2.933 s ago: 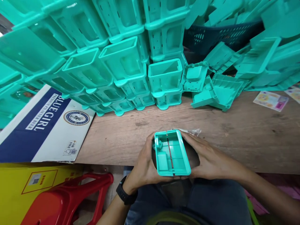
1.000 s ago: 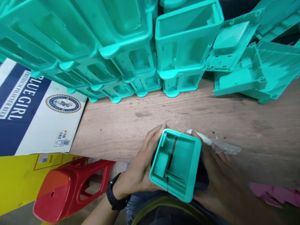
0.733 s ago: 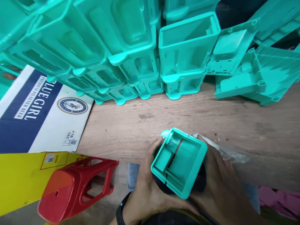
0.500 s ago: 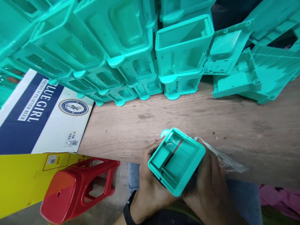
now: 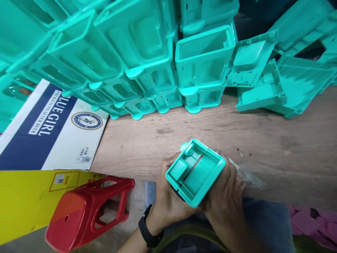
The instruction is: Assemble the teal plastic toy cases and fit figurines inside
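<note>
A small teal plastic housing (image 5: 196,172) sits in both my hands at the near edge of the wooden table (image 5: 263,140), its open side facing up and turned to the left. Inside it I see moulded ribs and a thin dark strip. My left hand (image 5: 168,202), with a black watch on the wrist, wraps around its left and lower side. My right hand (image 5: 223,191) grips its right side, fingers curled around the rim. A crumpled clear plastic bag (image 5: 249,177) lies just beyond my right hand.
Stacks of teal housings (image 5: 147,56) fill the back of the table, with loose teal parts (image 5: 273,88) at the right. A blue and white cardboard box (image 5: 52,130) lies at the left, above a yellow box (image 5: 23,200). A red plastic stool (image 5: 86,211) lies on its side.
The housing has been turned anticlockwise in my hands and tilted left since the earliest frame. The view has moved closer to the stacks.
</note>
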`<state>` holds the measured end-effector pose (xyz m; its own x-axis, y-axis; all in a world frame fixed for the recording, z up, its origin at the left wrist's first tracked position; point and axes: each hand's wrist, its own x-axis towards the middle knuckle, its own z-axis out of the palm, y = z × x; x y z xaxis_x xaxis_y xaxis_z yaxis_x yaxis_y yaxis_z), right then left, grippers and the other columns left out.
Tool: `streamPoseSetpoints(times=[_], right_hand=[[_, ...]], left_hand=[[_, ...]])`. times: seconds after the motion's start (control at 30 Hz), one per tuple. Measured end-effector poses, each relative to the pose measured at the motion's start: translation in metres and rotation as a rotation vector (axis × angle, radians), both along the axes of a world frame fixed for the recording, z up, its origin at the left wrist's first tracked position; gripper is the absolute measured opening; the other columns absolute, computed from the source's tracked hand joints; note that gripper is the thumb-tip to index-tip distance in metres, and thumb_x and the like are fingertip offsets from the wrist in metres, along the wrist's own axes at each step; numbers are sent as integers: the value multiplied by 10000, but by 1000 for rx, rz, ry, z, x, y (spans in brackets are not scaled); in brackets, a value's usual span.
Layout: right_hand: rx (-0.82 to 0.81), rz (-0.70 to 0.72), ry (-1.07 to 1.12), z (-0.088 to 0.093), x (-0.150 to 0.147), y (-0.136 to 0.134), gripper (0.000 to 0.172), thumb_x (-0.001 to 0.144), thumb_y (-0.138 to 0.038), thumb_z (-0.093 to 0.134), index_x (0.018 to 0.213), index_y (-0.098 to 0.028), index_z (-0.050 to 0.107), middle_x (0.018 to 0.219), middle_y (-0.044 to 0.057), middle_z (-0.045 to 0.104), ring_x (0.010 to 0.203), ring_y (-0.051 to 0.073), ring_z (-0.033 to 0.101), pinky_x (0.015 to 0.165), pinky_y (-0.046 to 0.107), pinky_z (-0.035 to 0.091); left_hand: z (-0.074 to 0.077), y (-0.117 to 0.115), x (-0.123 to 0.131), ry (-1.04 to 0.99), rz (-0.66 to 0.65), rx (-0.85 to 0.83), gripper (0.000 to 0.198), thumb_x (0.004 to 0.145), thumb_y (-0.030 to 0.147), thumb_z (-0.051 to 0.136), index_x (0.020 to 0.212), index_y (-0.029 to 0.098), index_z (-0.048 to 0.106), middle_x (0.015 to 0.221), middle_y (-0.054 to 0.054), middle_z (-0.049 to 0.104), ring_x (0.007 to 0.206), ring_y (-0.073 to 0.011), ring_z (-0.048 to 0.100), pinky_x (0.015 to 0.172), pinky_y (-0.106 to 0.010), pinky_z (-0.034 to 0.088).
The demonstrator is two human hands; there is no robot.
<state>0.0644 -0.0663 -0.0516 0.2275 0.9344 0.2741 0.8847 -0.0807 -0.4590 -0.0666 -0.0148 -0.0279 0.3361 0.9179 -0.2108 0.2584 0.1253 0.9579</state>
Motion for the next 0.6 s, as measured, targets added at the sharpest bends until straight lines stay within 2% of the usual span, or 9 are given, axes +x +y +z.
streamPoseSetpoints(times=[0.07, 0.1, 0.17, 0.2, 0.3, 0.4, 0.47, 0.5, 0.6], right_hand=[[-3, 156, 69, 2, 25, 6, 864, 940, -409, 580, 1637, -155, 137, 1336, 281, 575, 1117, 501, 625, 883, 718, 528], [-37, 290, 119, 4, 41, 10, 934, 887, -529, 660, 1629, -203, 197, 1354, 243, 582, 1170, 502, 616, 917, 714, 531], [-132, 535, 279, 10, 68, 23, 1074, 780, -696, 750, 1634, -278, 253, 1499, 197, 524, 1312, 467, 575, 992, 634, 556], [-147, 591, 382, 13, 77, 30, 1082, 795, -722, 731, 1649, -283, 231, 1564, 191, 481, 1377, 444, 542, 1019, 599, 559], [-83, 609, 585, 25, 78, 53, 830, 950, -671, 587, 1629, -280, 314, 1604, 159, 476, 1407, 366, 549, 1039, 519, 566], [143, 517, 458, 42, 57, 62, 499, 1002, -491, 589, 1442, -255, 568, 1487, 140, 596, 1345, 335, 602, 1068, 512, 535], [242, 480, 272, 56, 49, 57, 228, 1004, -357, 602, 1188, -276, 710, 1349, 94, 679, 1251, 319, 653, 1100, 545, 482], [251, 508, 182, 63, 47, 51, 168, 1012, -327, 584, 1067, -285, 738, 1270, 71, 709, 1174, 311, 682, 1089, 559, 468], [209, 692, -80, 77, 49, 32, 305, 1056, -428, 499, 944, -285, 744, 1058, 49, 755, 954, 304, 708, 941, 552, 493]], left_hand=[[-7, -3, -9, -5, 73, 143, 909, 551, 429, 941, 1327, 310, 484, 1261, -67, 667, 1159, -406, 648, 1035, -635, 550], [-10, -4, -12, -27, 77, 198, 918, 544, 375, 948, 1326, 306, 472, 1284, -67, 657, 1168, -393, 648, 1051, -621, 545], [-13, -4, -17, -88, 18, 245, 893, 562, 316, 938, 1322, 290, 469, 1292, -66, 653, 1145, -358, 667, 1034, -572, 561], [-14, -4, -18, -115, -22, 234, 895, 573, 294, 929, 1334, 283, 459, 1294, -68, 653, 1135, -344, 674, 1019, -545, 571], [-16, -3, -18, -116, -73, 219, 950, 570, 226, 908, 1380, 269, 413, 1339, -87, 635, 1164, -333, 669, 988, -483, 583], [-15, -3, -17, -87, -55, 244, 952, 554, 215, 909, 1367, 267, 416, 1350, -86, 621, 1192, -335, 653, 995, -467, 577], [-13, -3, -15, -123, -45, 223, 906, 575, 235, 897, 1350, 269, 428, 1297, -71, 648, 1142, -323, 676, 988, -478, 583], [-12, -3, -13, -150, -43, 202, 887, 587, 258, 897, 1344, 270, 433, 1273, -67, 663, 1117, -318, 687, 985, -485, 587], [-11, -3, -10, -197, -33, 147, 888, 572, 316, 918, 1328, 260, 454, 1255, -77, 685, 1096, -320, 700, 1000, -495, 586]])
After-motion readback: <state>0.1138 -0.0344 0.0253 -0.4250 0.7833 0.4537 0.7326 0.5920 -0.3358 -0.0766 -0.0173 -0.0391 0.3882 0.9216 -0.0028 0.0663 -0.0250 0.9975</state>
